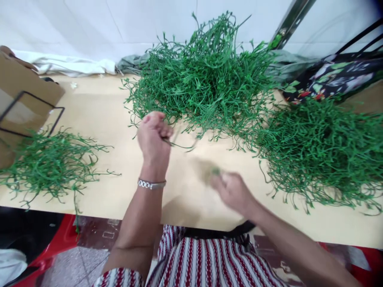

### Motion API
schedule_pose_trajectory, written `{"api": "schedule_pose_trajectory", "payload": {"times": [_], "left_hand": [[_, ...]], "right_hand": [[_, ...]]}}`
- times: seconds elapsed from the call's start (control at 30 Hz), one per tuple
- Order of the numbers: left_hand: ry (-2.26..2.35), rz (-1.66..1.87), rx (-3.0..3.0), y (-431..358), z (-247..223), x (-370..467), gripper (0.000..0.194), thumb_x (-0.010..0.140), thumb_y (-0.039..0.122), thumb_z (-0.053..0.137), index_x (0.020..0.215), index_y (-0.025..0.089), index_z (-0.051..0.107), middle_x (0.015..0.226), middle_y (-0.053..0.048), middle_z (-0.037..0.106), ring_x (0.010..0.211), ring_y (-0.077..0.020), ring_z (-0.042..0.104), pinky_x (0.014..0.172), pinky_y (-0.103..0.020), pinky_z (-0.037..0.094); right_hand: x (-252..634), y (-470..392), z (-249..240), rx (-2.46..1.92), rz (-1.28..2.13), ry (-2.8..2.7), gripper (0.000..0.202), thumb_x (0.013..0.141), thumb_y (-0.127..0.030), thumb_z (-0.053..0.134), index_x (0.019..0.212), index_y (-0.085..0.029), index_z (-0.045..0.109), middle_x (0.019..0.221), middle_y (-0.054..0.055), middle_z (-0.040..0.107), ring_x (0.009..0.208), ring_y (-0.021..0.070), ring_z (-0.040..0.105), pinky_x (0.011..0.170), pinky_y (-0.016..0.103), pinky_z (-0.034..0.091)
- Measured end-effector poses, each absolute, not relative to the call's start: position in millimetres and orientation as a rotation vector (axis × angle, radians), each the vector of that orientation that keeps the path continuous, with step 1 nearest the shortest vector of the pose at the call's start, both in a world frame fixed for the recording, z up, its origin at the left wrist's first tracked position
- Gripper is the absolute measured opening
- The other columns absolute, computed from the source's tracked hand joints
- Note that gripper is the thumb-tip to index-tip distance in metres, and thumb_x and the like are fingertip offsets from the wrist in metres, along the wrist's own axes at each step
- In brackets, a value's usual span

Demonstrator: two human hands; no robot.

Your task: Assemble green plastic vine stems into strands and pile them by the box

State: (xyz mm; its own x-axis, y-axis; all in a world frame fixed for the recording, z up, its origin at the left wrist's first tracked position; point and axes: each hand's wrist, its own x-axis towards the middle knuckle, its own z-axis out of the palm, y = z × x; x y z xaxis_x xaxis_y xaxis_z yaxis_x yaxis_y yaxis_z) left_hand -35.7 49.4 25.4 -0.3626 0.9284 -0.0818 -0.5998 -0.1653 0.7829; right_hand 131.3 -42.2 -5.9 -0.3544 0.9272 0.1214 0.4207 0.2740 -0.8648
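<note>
In the head view, the left hand (154, 133) clenches a thin green stem (182, 146) over the table (95, 107), near the middle pile (206, 79); the right hand's (231, 189) grip is too blurred to tell. Stem handling seems underway, calling for steady fingers next.

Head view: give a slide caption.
Left hand gripping a thin stem, right hand blurred, amid green stem heaps on a pale table.
</note>
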Motion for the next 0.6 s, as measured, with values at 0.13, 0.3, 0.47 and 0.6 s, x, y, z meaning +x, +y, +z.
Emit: {"api": "schedule_pose_trajectory", "payload": {"times": [0.13, 0.3, 0.47, 0.6], "left_hand": [[0.82, 1.575, 0.733, 34.4, 19.8, -28.6, 0.015, 0.076, 0.018, 0.059, 0.062, 0.013, 0.058, 0.042, 0.008, 0.031, 0.035, -0.004, 0.033, 0.036, -0.017, 0.031], [0.828, 1.622, 0.747, 19.7, 3.7, -26.0, 0.015, 0.071, 0.024, 0.066, 0.063, 0.013, 0.06, 0.042, 0.007, 0.033, 0.035, -0.0035, 0.032, 0.036, -0.017, 0.029], [0.855, 1.595, 0.731, 18.1, -2.5, -30.4, 0.014, 0.072, 0.024, 0.063, 0.064, 0.012, 0.061, 0.041, 0.008, 0.032, 0.035, -0.0027, 0.029, 0.035, -0.016, 0.025], [0.983, 1.673, 0.717, 18.1, -1.4, -37.7, 0.015, 0.071, 0.023, 0.064, 0.06, 0.013, 0.06, 0.039, 0.009, 0.028, 0.033, -0.0015, 0.023, 0.033, -0.015, 0.018]], "right_hand": [[142.0, -20.0, -3.3, -1.272, 1.165, -1.719, 0.042, 0.089, -0.048, 0.035, 0.061, -0.017, 0.044, 0.055, -0.002, 0.039, 0.05, 0.0081, 0.037, 0.048, 0.022, 0.029], [144.8, -8.1, -9.1, -1.22, 1.421, -1.229, 0.044, 0.081, -0.055, 0.046, 0.06, -0.017, 0.043, 0.049, -0.005, 0.033, 0.041, 0.0059, 0.029, 0.038, 0.02, 0.022], [155.4, -7.6, -7.8, -1.093, 1.297, -1.367, 0.034, 0.077, -0.048, 0.057, 0.064, -0.017, 0.052, 0.055, -0.002, 0.043, 0.047, 0.0077, 0.039, 0.042, 0.022, 0.029], [173.0, -5.4, 1.0, -1.078, 1.134, -1.394, 0.032, 0.076, -0.047, 0.059, 0.065, -0.018, 0.052, 0.056, -0.001, 0.044, 0.046, 0.008, 0.038, 0.041, 0.023, 0.028]]}}
